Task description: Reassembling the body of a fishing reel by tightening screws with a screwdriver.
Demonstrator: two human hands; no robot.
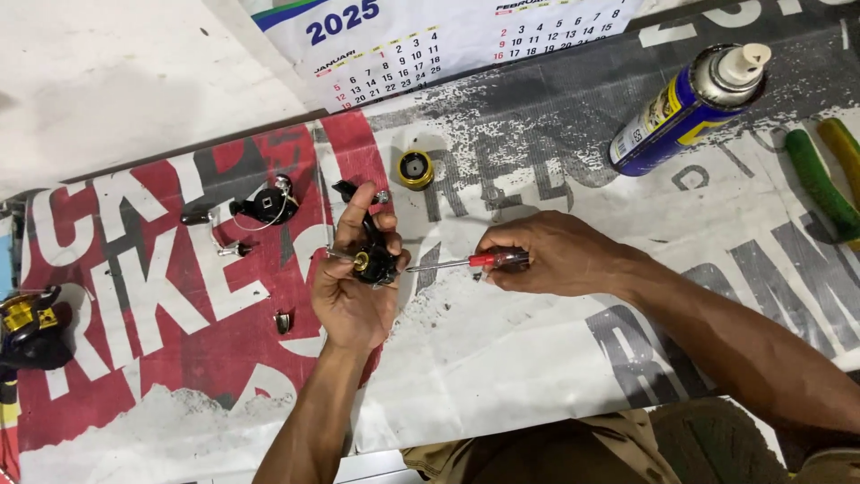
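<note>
Head view: left hand [351, 300] clasps a small black reel body [374, 262] above the printed surface [537, 358]. Right hand [546, 255] fingers pinch a red-handled screwdriver [461, 263], tip at the body. Seemingly mid-screw; next needs steady turning.

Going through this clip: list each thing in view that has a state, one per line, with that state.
left hand: closed around the black reel body, held off the mat
right hand: closed on the red-handled screwdriver, tip at the reel body
spray can: lying on its side, cap on
gold-rimmed spool: detached, sitting on the mat
black rotor part with wire bail: detached, lying on the mat
green-handled pliers: lying untouched
</note>
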